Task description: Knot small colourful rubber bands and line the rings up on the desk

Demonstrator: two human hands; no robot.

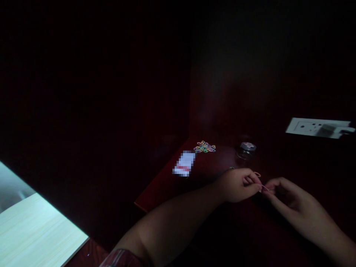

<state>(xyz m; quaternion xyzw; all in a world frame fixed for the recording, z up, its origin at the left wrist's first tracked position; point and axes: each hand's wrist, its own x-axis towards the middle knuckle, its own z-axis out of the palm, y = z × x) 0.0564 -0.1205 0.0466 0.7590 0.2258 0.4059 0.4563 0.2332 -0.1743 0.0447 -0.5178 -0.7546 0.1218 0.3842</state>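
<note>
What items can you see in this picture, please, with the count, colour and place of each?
Elastic bands: many, multicoloured, heaped on the desk's far left
Pixelated rectangle: 1, white and red, before the heap
Lidded jar: 1, clear, beyond the left hand
Orange band: 1, beside the left fingers
Green loop: 1, mostly hidden behind the left hand
Pink band: 1, between both hands' fingertips
Desk: 1, dark red, under these things
Socket panel: 1, white, right wall
Pale board: 1, wood-grained, lower left
Sleeve: 1, dark, patterned, bottom edge
Left hand: 1, bare, right of centre
Right hand: 1, bare, lower right
</note>
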